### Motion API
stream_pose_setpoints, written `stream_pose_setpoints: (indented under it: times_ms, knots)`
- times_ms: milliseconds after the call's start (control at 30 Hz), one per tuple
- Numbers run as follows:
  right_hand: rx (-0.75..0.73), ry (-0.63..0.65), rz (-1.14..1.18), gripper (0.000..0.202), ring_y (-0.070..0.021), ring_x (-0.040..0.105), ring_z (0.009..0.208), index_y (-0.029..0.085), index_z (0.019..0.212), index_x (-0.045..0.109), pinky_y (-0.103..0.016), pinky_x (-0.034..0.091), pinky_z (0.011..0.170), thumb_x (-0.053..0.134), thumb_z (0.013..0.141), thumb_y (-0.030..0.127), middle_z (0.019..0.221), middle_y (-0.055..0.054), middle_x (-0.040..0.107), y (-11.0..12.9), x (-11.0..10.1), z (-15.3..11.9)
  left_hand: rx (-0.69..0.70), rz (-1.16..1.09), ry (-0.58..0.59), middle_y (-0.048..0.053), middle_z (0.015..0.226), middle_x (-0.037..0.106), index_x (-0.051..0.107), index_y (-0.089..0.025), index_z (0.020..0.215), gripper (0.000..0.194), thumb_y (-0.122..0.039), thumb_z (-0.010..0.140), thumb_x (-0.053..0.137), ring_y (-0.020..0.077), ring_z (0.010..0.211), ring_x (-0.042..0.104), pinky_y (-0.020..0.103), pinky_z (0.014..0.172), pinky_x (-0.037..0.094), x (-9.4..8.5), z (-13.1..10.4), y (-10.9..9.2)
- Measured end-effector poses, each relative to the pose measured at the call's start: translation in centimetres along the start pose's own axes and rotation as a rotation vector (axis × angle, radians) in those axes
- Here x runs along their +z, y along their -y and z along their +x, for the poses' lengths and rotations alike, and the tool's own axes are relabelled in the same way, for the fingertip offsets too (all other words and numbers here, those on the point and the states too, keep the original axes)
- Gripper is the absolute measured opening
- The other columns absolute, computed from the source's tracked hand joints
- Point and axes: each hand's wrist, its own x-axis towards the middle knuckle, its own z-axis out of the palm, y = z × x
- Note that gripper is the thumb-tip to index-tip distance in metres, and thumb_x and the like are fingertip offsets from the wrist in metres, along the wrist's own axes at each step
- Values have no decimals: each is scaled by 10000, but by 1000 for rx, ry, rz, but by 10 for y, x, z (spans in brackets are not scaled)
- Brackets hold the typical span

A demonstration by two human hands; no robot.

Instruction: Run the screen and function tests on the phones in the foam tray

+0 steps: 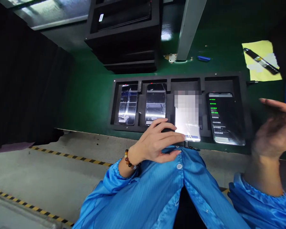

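Note:
A black foam tray [141, 95] holds phones side by side. The two left ones, a dark phone [128, 105] and another dark phone [155, 103], show reflections. The third phone [187, 117] has a bright white screen, partly pixelated. On the rightmost phone [225, 117], green and white text lines show on black. My left hand [158, 141] has its fingers spread, a fingertip at the lower edge of the white-screen phone. Right of the tray, my right hand [275, 130] is raised, blurred, with fingers apart and nothing visible in it.
Stacked black trays [128, 41] stand behind on the green table [85, 98]. A grey metal post [189, 28] rises behind the phones, near a blue cap [203, 58]. At the back right, a black marker [262, 61] lies on yellow paper [255, 74]. A cable plug [187, 144] is at the near edge.

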Motion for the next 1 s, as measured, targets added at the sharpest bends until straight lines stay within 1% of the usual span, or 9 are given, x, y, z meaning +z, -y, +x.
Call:
stream_pose_setpoints:
  times_ms: [133,200,267,367,433,533,667,800,1000]
  knots:
    - [34,66,-236,574,-332,769,1218,170,1281,858,-471,503,1042,500,1115,586,1237,-118,827,-5,-25,-3,-26,-52,-27,24,1187,877,732,-237,1353,426,-357,947,775,262,1178,762,509,1224,458,-6,0,2]
    - [36,104,-389,421,-343,765,1229,217,1315,843,-488,532,1043,633,1042,460,1291,-105,815,-8,-38,-1,-51,-55,-56,30,1200,873,716,-235,1363,450,-368,938,779,265,1176,760,513,1226,447,-10,3,4]
    - [-3,188,-495,460,-368,756,1254,246,1341,816,-540,556,1072,733,912,388,1325,-105,803,-9,-50,3,-81,-27,-60,31,1211,869,705,-235,1352,434,-353,940,779,265,1173,757,508,1236,431,-13,8,6]
    - [-101,384,-625,519,-393,713,1357,247,1377,790,-619,506,1192,746,895,437,1368,-128,787,-6,-66,8,-114,18,-39,38,1244,860,688,-232,1339,391,-330,969,770,265,1189,750,500,1240,422,-15,19,10]
    - [-128,449,-691,560,-394,697,1392,259,1412,776,-618,482,1232,748,925,533,1410,-137,772,-3,-76,10,-123,25,-13,42,1265,853,679,-236,1340,365,-341,998,751,264,1197,746,498,1240,423,-14,26,12]
    - [-96,437,-757,584,-389,699,1391,265,1418,777,-594,501,1221,741,942,602,1428,-140,764,-7,-86,9,-113,22,31,41,1288,844,668,-236,1356,364,-361,1019,727,268,1207,734,512,1263,401,-9,35,15]
    - [-55,317,-801,493,-387,736,1277,217,1300,827,-571,565,1106,712,953,547,1292,-167,803,-25,-83,8,-81,23,107,49,1357,826,658,-231,1402,417,-407,1026,692,299,1281,699,543,1294,364,0,45,15]
    - [-14,246,-865,443,-391,719,1250,221,1276,830,-574,561,1058,722,921,463,1235,-165,791,-43,-76,14,-107,24,197,58,1371,819,669,-245,1428,471,-478,1019,666,343,1393,650,592,1339,307,4,49,16]
    - [-45,209,-833,488,-422,700,1311,193,1304,820,-618,531,1106,784,856,387,1289,-185,778,-48,-69,29,-129,3,160,58,1401,811,668,-242,1427,488,-473,998,646,351,1404,642,603,1365,241,-2,45,16]
